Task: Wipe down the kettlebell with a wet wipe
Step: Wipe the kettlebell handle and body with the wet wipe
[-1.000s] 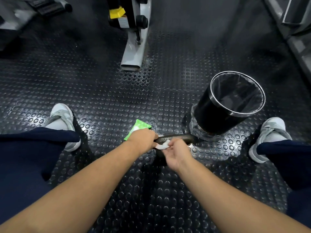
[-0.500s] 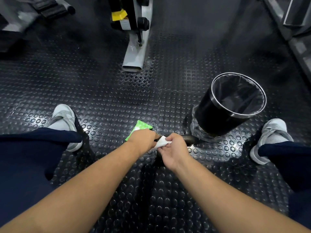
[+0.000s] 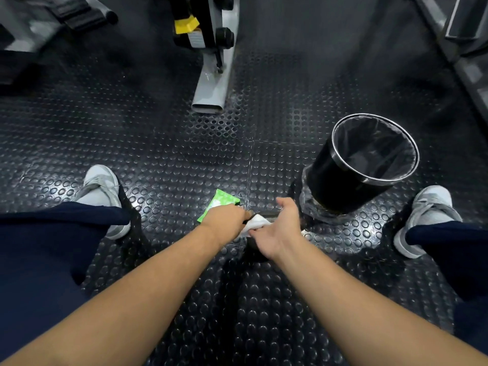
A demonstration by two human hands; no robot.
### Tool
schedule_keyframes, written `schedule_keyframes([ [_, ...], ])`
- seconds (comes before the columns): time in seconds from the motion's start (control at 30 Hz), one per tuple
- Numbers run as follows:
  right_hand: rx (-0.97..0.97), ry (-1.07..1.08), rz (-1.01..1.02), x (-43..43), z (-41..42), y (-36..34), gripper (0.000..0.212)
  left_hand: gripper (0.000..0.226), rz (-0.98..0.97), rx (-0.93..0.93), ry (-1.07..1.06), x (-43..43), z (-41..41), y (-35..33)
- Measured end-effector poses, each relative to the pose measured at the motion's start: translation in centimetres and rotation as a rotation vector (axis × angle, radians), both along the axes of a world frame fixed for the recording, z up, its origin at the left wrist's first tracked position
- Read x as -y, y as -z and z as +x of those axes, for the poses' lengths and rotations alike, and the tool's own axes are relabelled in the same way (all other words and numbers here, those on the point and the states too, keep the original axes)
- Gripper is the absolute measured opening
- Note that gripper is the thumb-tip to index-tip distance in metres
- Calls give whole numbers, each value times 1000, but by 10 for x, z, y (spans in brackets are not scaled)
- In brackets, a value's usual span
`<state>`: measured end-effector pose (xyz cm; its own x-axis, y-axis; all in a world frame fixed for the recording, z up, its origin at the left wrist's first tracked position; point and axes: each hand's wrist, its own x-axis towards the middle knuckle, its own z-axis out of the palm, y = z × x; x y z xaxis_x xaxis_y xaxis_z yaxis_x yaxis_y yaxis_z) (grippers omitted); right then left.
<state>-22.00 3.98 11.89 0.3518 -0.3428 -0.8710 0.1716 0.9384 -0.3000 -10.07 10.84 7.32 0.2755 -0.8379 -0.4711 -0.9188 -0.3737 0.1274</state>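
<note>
The black kettlebell (image 3: pixel 267 214) stands on the studded floor between my feet, mostly hidden under my hands; a short stretch of its handle shows. My left hand (image 3: pixel 226 220) is curled round the left end of the handle. The white wet wipe (image 3: pixel 257 222) lies over the handle between the two hands. My right hand (image 3: pixel 279 231) rests on the wipe with its fingers stretched out over the handle and its thumb at the wipe's near edge.
A green wipe pack (image 3: pixel 220 203) lies on the floor just behind my left hand. A black bin (image 3: pixel 351 180) with a clear liner stands right of the kettlebell. A grey machine leg (image 3: pixel 212 83) is farther back. My shoes (image 3: pixel 101 187) (image 3: pixel 429 207) flank the spot.
My right hand has gone from a closed grip on the wipe to spread fingers, reaching farther over the handle. My left hand has stayed on the handle.
</note>
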Motion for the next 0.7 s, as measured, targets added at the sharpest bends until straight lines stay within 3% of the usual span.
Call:
schedule_keyframes([
  [0.1,-8,82,65,23,-15,-5,59,40,3,-56,-17,2,2,-3],
  [0.23,-49,199,4,38,-22,-6,31,42,43,-61,-8,4,3,-2],
  [0.37,-54,85,-12,2,6,-7,43,23,22,-33,-2,5,4,-1],
  [0.47,-26,72,18,-6,15,-6,35,18,1,17,18,4,0,-2],
  [0.53,-26,104,54,7,6,-13,42,22,20,4,21,5,2,-2],
  [0.7,-82,237,17,49,-25,-12,34,42,105,-71,4,11,5,-5],
])
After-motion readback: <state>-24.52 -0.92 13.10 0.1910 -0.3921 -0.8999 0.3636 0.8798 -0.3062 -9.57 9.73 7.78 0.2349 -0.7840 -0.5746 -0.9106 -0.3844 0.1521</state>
